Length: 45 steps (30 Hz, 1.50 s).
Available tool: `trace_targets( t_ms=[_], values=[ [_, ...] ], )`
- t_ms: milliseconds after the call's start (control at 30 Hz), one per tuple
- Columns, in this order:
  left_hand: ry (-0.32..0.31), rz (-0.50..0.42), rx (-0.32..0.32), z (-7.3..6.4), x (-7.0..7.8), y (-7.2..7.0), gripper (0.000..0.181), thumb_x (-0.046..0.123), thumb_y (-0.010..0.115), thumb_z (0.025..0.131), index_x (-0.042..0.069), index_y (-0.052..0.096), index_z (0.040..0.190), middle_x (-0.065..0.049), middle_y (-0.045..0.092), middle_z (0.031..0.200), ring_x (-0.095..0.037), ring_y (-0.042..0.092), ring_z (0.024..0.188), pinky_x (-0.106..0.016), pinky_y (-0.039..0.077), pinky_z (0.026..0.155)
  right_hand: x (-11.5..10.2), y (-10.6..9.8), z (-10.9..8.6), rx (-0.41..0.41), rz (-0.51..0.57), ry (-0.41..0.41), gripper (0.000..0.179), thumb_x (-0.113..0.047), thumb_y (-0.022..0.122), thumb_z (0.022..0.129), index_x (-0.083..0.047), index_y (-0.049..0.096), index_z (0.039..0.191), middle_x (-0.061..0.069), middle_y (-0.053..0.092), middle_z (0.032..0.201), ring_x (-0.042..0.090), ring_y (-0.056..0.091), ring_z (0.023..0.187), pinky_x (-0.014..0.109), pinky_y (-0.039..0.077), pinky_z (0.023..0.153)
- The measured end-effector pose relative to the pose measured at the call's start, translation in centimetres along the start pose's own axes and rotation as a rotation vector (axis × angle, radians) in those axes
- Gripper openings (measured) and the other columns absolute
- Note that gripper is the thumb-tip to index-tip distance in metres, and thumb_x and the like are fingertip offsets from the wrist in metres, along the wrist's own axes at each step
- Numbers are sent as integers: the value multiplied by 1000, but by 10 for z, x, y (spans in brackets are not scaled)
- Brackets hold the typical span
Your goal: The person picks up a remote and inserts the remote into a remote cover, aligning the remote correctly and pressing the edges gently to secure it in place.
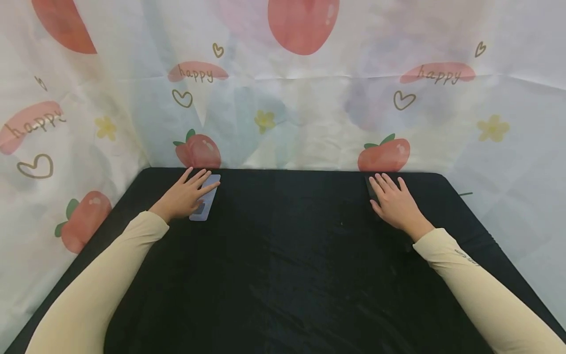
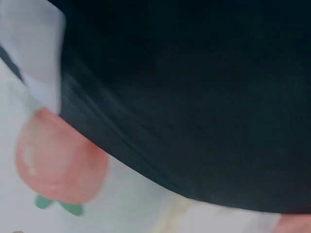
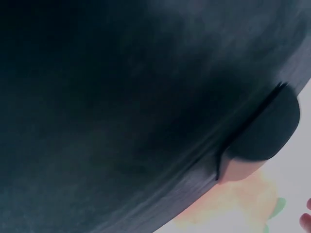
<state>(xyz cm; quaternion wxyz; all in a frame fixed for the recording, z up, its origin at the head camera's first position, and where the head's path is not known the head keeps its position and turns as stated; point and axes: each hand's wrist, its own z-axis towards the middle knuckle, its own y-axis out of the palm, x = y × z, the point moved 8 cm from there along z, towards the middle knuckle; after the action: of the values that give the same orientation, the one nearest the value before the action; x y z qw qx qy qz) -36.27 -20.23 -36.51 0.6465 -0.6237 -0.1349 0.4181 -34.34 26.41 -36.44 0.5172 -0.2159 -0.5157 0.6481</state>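
Toward the far left of the table, my left hand (image 1: 180, 195) is spread over a flat, pale grey-blue rectangular thing (image 1: 213, 192) with a darker patch near its lower end. Part of that thing is covered by the fingers; the left wrist view catches it blurred at the upper left. At the far right, my right hand (image 1: 395, 202) reaches with extended fingers over a dark object (image 1: 371, 189), mostly hidden beneath it. From the right wrist, this dark, rounded-end object (image 3: 267, 124) appears near the table edge, with fingertips (image 3: 305, 221) in the corner.
A black cloth covers the table (image 1: 283, 265), whose far edge meets a hanging white curtain (image 1: 309, 113) printed with strawberries, hearts and flowers. The curtain also runs along the left and right sides.
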Motion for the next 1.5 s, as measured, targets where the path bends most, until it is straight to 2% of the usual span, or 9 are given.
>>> trace_targets(
  t_ms=[133, 267, 367, 533, 667, 800, 1067, 1300, 1500],
  values=[
    [83, 68, -10, -3, -6, 10, 65, 1, 63, 78, 17, 45, 139, -20, 44, 142, -34, 40, 134, -54, 23, 112, 9, 8, -1, -83, -6, 14, 59, -22, 61, 87, 4, 43, 136, 27, 43, 139, 42, 38, 132, 63, 26, 106],
    [156, 116, -31, -6, -5, 19, 73, -6, 69, 72, 18, 48, 137, -19, 46, 141, -32, 42, 133, -52, 26, 111, 11, 15, -2, -171, -9, 14, 58, -25, 58, 89, 4, 42, 137, 28, 42, 140, 43, 37, 132, 64, 25, 105],
    [192, 130, -46, -6, -3, 24, 77, -10, 71, 69, 20, 49, 137, -18, 47, 141, -30, 43, 133, -51, 27, 112, 12, 20, -4, -239, -9, 12, 58, -27, 57, 91, 4, 41, 137, 29, 41, 140, 44, 36, 132, 64, 26, 105],
    [232, 174, -67, -5, 1, 32, 72, -7, 71, 72, 22, 52, 134, -16, 47, 141, -29, 43, 133, -50, 27, 112, 12, 30, -7, -343, -7, 9, 56, -31, 55, 92, 3, 46, 135, 28, 44, 139, 44, 38, 131, 64, 27, 104],
    [232, 192, -57, -5, 3, 34, 65, -1, 75, 71, 22, 57, 129, -15, 49, 140, -28, 45, 132, -49, 29, 112, 11, 35, -8, -401, 25, 6, 55, -32, 54, 92, 3, 47, 134, 28, 47, 136, 44, 43, 127, 65, 29, 103],
    [215, 172, -71, -4, 5, 33, 56, 5, 72, 75, 20, 59, 127, -15, 49, 139, -28, 45, 132, -49, 28, 111, 10, 39, -9, -422, 66, -1, 56, -32, 54, 92, 4, 46, 134, 28, 49, 134, 44, 46, 125, 65, 29, 102],
    [164, 38, -162, 11, 23, 26, 46, 4, 61, 79, 9, 59, 125, -18, 47, 140, -32, 42, 133, -51, 25, 113, 10, 37, -5, -410, 51, -22, 54, -29, 58, 89, 3, 50, 132, 26, 53, 131, 42, 52, 119, 65, 31, 100],
    [157, -3, -185, 20, 31, 24, 49, 1, 61, 78, 10, 58, 126, -18, 50, 137, -32, 43, 132, -51, 27, 112, 17, 42, 3, -455, 15, 62, 57, -35, 54, 92, 6, 46, 132, 30, 54, 125, 46, 55, 109, 64, 38, 92],
    [151, -17, -213, 18, 32, 24, 50, -2, 61, 77, 10, 57, 126, -17, 52, 136, -32, 46, 130, -51, 29, 111, 19, 51, 4, -501, 101, 100, 62, -34, 54, 92, 11, 41, 132, 35, 53, 119, 49, 54, 107, 61, 42, 87]
  ],
)
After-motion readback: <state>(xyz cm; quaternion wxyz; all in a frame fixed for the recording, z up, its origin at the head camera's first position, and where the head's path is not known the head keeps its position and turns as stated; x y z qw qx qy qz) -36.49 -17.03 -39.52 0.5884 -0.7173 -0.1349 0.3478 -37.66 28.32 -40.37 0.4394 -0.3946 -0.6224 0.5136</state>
